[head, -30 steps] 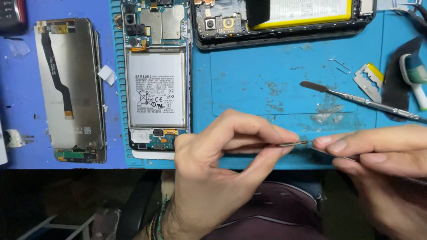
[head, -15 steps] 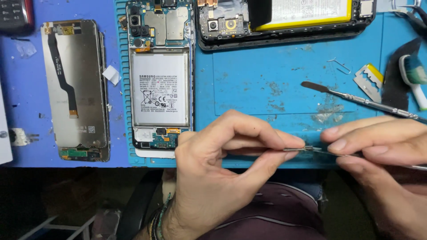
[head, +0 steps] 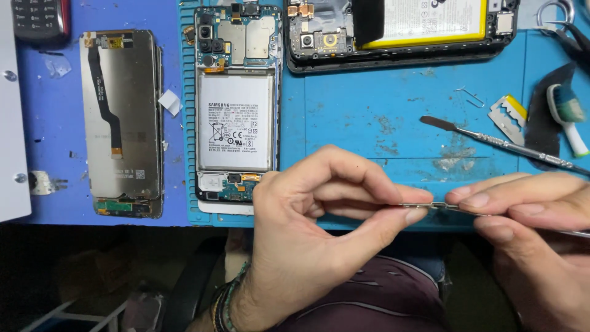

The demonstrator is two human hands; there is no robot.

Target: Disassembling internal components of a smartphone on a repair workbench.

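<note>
Both hands meet low over the near edge of the mat, and the view has slid a touch rightward since a second ago: the opened phones sit further right in frame now. The hands themselves have barely budged. The left hand [head: 307,233] keeps its grip pressed together, thumb and forefinger pinching one end of a thin metal strip [head: 430,205], perhaps a card tray, too small to say. The right hand [head: 534,227] stays pinched on the other end, and a slim metal shaft runs out from under its fingers toward the right edge, likely tweezers. So the little part is still held in the air between the two grips, just above the front of the blue work mat [head: 393,117], not resting on it. Steady, fine work, nothing set down.

Around it: an opened phone with a white battery [head: 235,117] lies on the mat's left side. Another opened phone with a yellow-edged battery [head: 399,31] lies across the top. A detached screen panel [head: 120,123] rests on the darker blue tabletop [head: 49,154] to the left. On the right are a metal spudger [head: 491,140], a razor blade [head: 509,118] and a toothbrush [head: 568,117]. Below the edge, dark floor and the person's lap.
</note>
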